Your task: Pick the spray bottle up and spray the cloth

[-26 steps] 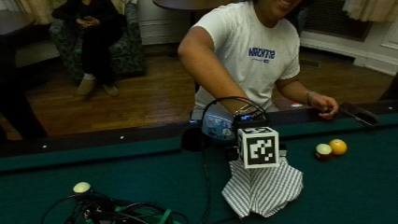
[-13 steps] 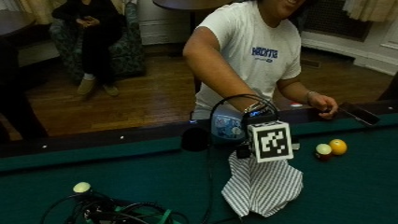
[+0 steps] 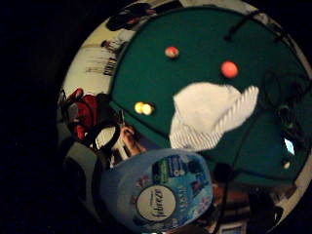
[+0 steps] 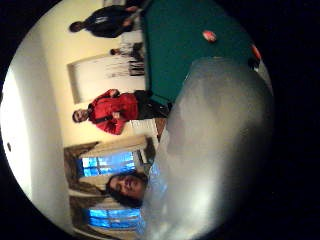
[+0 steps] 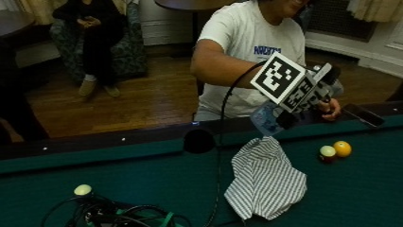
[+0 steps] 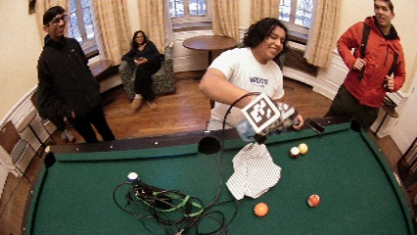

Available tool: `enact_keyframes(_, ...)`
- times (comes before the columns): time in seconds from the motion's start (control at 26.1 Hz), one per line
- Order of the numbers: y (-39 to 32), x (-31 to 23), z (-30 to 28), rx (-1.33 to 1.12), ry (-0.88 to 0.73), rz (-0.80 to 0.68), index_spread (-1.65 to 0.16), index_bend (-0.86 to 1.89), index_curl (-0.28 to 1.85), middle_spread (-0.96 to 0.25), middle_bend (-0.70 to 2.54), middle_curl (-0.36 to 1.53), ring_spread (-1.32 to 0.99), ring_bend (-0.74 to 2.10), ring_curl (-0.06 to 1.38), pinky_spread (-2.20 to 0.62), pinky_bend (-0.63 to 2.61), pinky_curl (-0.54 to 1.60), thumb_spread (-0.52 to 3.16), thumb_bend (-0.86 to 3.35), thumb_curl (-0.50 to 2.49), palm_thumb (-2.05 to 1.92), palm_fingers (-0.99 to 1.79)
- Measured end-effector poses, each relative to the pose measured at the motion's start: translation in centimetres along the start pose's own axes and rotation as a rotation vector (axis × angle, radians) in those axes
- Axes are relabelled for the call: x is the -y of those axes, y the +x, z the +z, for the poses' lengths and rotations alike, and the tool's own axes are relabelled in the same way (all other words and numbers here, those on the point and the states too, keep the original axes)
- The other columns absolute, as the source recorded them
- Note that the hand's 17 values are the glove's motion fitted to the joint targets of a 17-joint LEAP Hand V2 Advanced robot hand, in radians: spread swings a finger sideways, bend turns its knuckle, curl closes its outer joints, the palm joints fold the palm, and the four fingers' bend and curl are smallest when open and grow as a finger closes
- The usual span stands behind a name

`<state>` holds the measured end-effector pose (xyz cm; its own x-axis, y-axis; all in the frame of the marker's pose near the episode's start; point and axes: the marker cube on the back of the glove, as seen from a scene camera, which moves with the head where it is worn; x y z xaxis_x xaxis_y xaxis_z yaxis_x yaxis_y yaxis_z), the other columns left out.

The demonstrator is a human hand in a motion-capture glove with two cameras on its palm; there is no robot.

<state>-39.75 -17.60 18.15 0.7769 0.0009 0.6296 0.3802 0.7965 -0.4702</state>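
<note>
From the outside view, a person standing at the far rail of a pool table (image 5: 126, 165) holds a spray bottle (image 5: 269, 119) in the air with the gloved right hand (image 5: 306, 97), the fingers wrapped round its neck. The bottle hangs above the far rail, tilted, its long axis slanting from the raised head down toward its rounded base, which points at the cloth (image 5: 264, 182). That striped cloth lies crumpled on the felt just below, near the far rail beside the side pocket (image 5: 199, 140). Two balls (image 5: 335, 151) touch each other to one side of the cloth, and a tangle of cables (image 5: 113, 213) lies toward the near edge with a pale ball (image 5: 83, 189) on it. The bare hand (image 5: 328, 109) rests on the far rail behind the bottle.

In the wide outside view, an orange ball (image 6: 261, 209) and a red ball (image 6: 313, 200) sit beyond the cloth toward the near edge.

The little finger side palm view shows the bottle's blue labelled body close up, with the cloth on the felt beyond it, apart from it.

In the thumb side palm view the bottle's pale body fills much of the picture, hiding most of the table
</note>
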Motion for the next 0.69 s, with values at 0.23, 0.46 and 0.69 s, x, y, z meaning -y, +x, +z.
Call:
enact_keyframes(0.23,-2.2,2.1,3.5,0.212,0.147,-0.234,-0.27,0.38,0.61,-0.21,0.69,0.57,-0.22,0.80,0.50,-0.30,0.52,0.44,0.30,-0.03,0.81,0.96,1.38)
enact_keyframes(0.46,-2.9,5.3,7.9,0.318,0.195,-0.391,-0.27,0.38,0.61,-0.21,0.69,0.57,-0.22,0.80,0.50,-0.30,0.53,0.44,0.29,-0.03,0.82,0.96,1.38)
enact_keyframes(0.69,-1.8,9.2,13.1,0.348,0.251,-0.454,-0.27,0.38,0.62,-0.21,0.69,0.57,-0.22,0.80,0.50,-0.30,0.52,0.44,0.29,-0.03,0.82,0.95,1.38)
